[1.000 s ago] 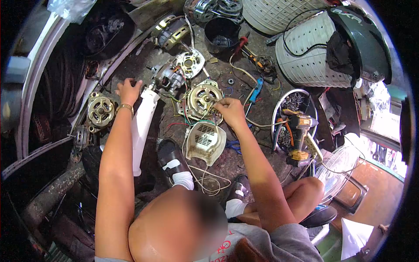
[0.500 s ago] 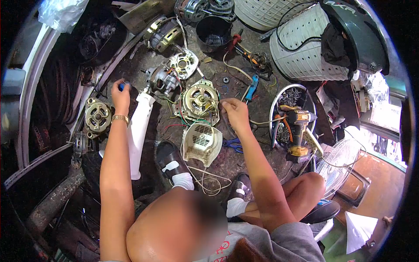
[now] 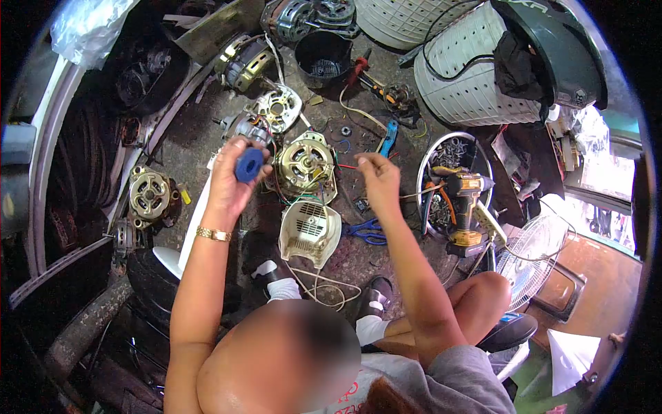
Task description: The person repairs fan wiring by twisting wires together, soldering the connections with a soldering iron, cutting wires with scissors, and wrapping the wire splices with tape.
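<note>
My left hand (image 3: 229,185), a gold-coloured band at its wrist, is closed on a roll of blue tape (image 3: 248,168). It is left of a round metal motor (image 3: 295,149) with wires around it. My right hand (image 3: 380,185) is on the motor's other side, thumb and fingers pinched on the end of a red wire (image 3: 347,166) that runs from the motor. Below the motor lies a cream plastic housing (image 3: 325,250) with vent slots. A smaller motor (image 3: 249,126) is partly hidden behind my left hand.
Blue-handled pliers (image 3: 367,233) and a blue cutter (image 3: 390,138) lie on the floor. At right, a cordless drill (image 3: 466,207) rests on a basin (image 3: 491,162) of metal parts. Another motor (image 3: 149,195) sits at left. Perforated white drums (image 3: 455,83) and a fan grille (image 3: 527,265) stand further right.
My left hand has come from the far left toward the motor, bringing the blue tape roll. My right hand has shifted slightly; the red wire now shows stretched between it and the motor.
</note>
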Motion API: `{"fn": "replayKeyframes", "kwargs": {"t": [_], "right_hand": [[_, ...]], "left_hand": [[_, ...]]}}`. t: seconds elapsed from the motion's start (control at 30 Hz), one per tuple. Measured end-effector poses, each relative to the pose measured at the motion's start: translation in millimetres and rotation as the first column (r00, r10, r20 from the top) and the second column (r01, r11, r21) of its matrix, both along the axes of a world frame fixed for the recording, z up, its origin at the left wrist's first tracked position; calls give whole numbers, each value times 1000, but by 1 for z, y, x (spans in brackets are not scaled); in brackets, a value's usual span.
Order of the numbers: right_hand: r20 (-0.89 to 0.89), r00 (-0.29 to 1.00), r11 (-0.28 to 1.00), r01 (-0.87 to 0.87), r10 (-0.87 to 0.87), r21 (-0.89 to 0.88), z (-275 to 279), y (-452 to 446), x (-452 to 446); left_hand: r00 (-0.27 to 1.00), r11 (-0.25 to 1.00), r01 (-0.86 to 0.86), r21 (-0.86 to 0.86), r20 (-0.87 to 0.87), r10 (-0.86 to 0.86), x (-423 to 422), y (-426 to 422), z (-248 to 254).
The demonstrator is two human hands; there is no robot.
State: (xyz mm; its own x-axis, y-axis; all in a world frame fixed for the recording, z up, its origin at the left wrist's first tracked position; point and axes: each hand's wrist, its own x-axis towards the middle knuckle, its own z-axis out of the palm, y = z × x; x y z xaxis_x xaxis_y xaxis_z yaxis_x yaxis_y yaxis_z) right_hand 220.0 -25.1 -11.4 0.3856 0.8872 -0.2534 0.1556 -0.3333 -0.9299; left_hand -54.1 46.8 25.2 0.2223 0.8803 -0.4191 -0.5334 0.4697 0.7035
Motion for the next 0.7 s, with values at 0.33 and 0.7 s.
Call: {"fn": "replayKeyframes", "kwargs": {"t": [0.33, 0.7], "right_hand": [[421, 838, 936, 280, -347, 214, -59, 83, 131], [210, 942, 898, 316, -260, -305, -76, 266, 51]], "left_hand": [[877, 966, 255, 40, -431, -214, 15, -7, 6], [583, 802, 483, 351, -812, 4, 32, -22, 10]]}}
